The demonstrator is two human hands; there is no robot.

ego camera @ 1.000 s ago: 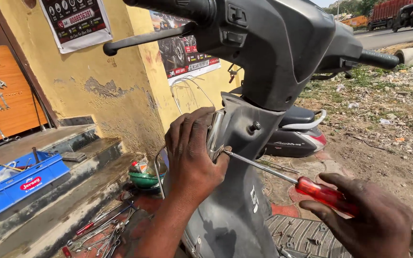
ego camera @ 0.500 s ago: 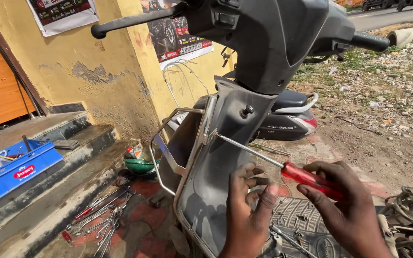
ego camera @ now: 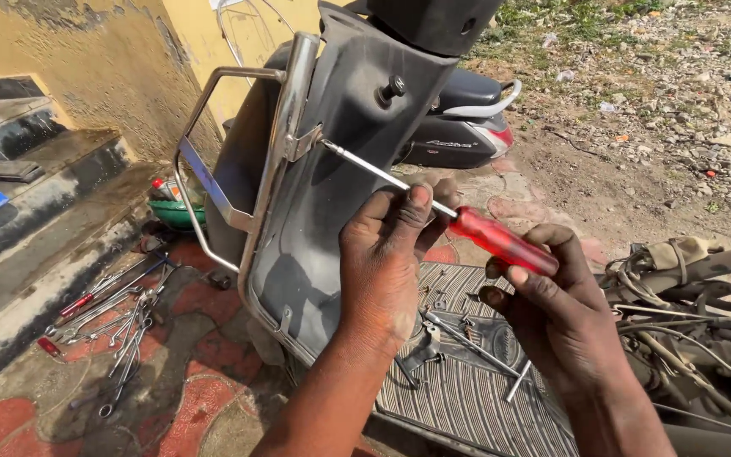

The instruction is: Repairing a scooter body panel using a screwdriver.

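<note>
Fingers of right hand: curled shut around the red handle of the screwdriver (ego camera: 501, 241), the thumb laid along its upper side; the grip is closed and firm.
Fingers of left hand: bent loosely, the fingertips (ego camera: 420, 196) resting on the metal shank just ahead of the handle; whether the shank is pinched or only steadied cannot be told.
Right hand (ego camera: 556, 309): held low at the right, palm turned inward, the wrist and forearm running down to the lower right edge.
Left hand (ego camera: 382, 262): raised from below, back of the hand towards the camera, the forearm rising steeply from the bottom edge.
Screwdriver: slanted up and to the left, the handle low at the right; the tip is set against the bracket where the chrome guard meets the panel.
Front panel (ego camera: 340, 161): a dark grey scooter leg shield, dusty, tilted, with a bolt head seen near its top.
Chrome guard (ego camera: 213, 195): a bent tube frame fixed along the panel's left edge.
Floorboard (ego camera: 467, 398): ribbed, lying beneath both hands, with loose screws and small metal parts scattered on it.
Cables (ego camera: 695, 313): a bundle of wires and hoses exposed at the right, near the right hand.
Spanners (ego camera: 116, 317): many are spread on the red patterned ground at the left, well apart from the hands.
Green bowl (ego camera: 175, 211): seen behind the guard, near the yellow wall (ego camera: 86, 59).
</note>
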